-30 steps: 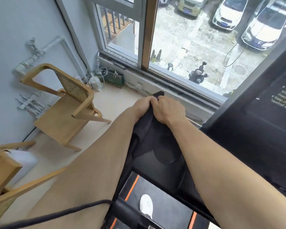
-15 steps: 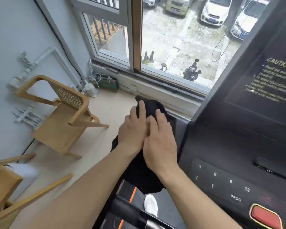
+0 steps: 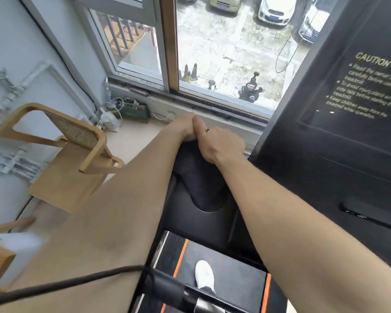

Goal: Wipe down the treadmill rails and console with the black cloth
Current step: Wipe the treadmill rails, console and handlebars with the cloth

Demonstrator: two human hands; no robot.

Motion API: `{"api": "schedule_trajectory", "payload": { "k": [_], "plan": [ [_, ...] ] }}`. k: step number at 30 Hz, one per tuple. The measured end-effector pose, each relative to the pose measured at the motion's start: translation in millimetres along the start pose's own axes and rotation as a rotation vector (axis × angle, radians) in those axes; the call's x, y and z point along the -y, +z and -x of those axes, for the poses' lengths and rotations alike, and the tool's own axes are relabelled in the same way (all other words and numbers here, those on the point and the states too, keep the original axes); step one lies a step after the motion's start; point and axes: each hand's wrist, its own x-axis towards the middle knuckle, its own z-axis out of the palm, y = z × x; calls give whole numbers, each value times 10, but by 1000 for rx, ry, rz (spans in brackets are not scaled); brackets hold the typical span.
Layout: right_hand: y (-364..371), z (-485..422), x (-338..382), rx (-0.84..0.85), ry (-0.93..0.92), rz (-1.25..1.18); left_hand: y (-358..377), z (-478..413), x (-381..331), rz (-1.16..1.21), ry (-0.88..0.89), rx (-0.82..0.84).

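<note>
The black cloth [image 3: 199, 177] is bunched over the far left corner of the treadmill console [image 3: 339, 141], draping down toward a cup recess. My left hand [image 3: 185, 128] and my right hand [image 3: 221, 143] are side by side, both gripping the cloth's top end, fingers curled over it. The console's dark panel with a CAUTION label fills the right side. Below, a black handrail [image 3: 167, 288] crosses the bottom, and the belt [image 3: 235, 279] with orange stripes shows a white shoe [image 3: 204, 276].
A wooden chair [image 3: 61, 150] stands on the floor to the left, another wooden piece [image 3: 0, 256] at the lower left. A window [image 3: 212, 53] runs along the far wall above a sill with cables. A dark cord [image 3: 66, 283] crosses my left forearm.
Both hands pushed the cloth forward from flat on the console edge to its far corner and closed into a grip. The camera tilted downward and the console buttons left view.
</note>
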Motion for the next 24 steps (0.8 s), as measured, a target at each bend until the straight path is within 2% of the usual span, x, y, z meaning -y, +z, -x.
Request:
{"api": "schedule_trajectory", "payload": {
  "k": [2, 4, 6, 8, 9, 11, 14, 15, 18, 21, 24],
  "plan": [
    [-27, 96, -75, -24, -10, 32, 41, 79, -29, 32, 10, -116],
    [18, 322, -123, -125, -28, 132, 161, 233, -22, 9, 44, -270],
    [82, 595, -176, -167, -64, 204, 336, 431, 17, -135, 183, -418],
    [114, 806, -217, -128, -95, 206, 456, 557, 124, -190, 357, -493],
    [117, 862, -220, -118, -103, 206, 464, 586, 170, -192, 415, -486],
    [105, 815, -188, -114, -83, 177, 384, 531, 202, -174, 413, -407],
    [-18, 479, -111, -105, -6, 54, 152, 282, 49, -258, 254, -139],
    [-60, 317, -100, -56, 17, 4, 90, 155, -8, -277, 198, -36],
    [-173, -21, -86, 124, 151, -140, -56, -134, -55, -77, 47, 158],
    [-53, -53, -117, 59, 128, -79, -56, -134, 13, -4, 10, 111],
    [127, 303, -141, -177, -3, 36, 69, 178, 53, 31, 67, -120]
  ]
}}
